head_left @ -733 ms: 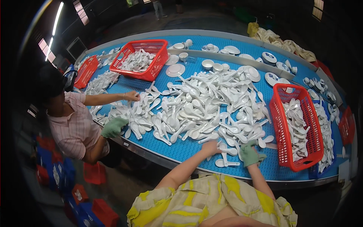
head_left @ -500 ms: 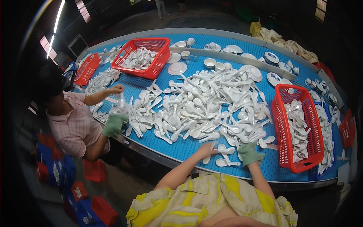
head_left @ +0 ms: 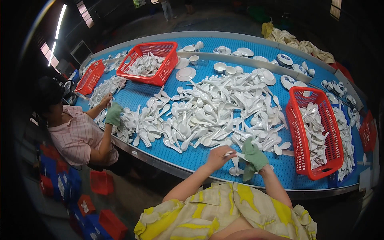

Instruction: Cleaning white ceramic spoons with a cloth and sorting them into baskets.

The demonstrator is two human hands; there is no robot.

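My bare left hand (head_left: 218, 158) pinches one end of a white ceramic spoon (head_left: 239, 155) just above the near edge of the blue table. The other end of that spoon goes into my right hand (head_left: 256, 158), which wears a green cloth glove and is closed around it. The glove hides that end. Below the hands lie a few more spoons (head_left: 234, 171), partly covered by the glove. A large heap of white spoons (head_left: 208, 114) spreads over the table just beyond both hands.
Right of my hands stands a red basket (head_left: 292, 132) with spoons; another red basket (head_left: 169, 60) is at the back left. Bowls (head_left: 220, 67) and plates (head_left: 186, 74) sit behind the heap. At the left a co-worker (head_left: 74, 132) handles something with a green-gloved hand (head_left: 114, 115).
My left hand has lifted a spoon off the table. My gloved right hand has moved left and closed on its other end. The co-worker's two hands have come together.
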